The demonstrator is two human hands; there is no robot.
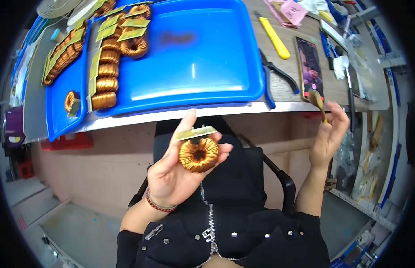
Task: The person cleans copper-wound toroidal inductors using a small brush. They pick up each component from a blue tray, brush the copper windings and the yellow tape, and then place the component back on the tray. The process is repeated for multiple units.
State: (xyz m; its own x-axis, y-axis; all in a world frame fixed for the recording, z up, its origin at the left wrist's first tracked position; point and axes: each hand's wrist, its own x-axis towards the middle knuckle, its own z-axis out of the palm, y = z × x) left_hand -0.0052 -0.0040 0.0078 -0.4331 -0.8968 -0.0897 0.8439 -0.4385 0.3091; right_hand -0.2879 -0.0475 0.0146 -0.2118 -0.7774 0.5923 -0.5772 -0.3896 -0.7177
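Note:
My left hand [169, 176] holds a toroidal copper coil [187, 163] in front of my lap, palm up, thumb on one side and fingers behind. A thin pale-green plate [196, 132] is fixed across the coil's top, with short pins sticking up. Off to the right, just beyond the table edge, my right hand [329, 134] pinches a brass-coloured tool with a rounded, spoon-like end [314, 97]. That end points up and overlaps the near end of a phone [309, 62] on the table. The two hands are well apart.
A large blue tray [207, 53] holds several similar coils [108, 70] along its left side. One coil [70, 102] lies in a narrower blue tray [55, 117]. Right of the large tray lie pliers [281, 76] and a yellow utility knife [274, 38]. Chair armrests flank me.

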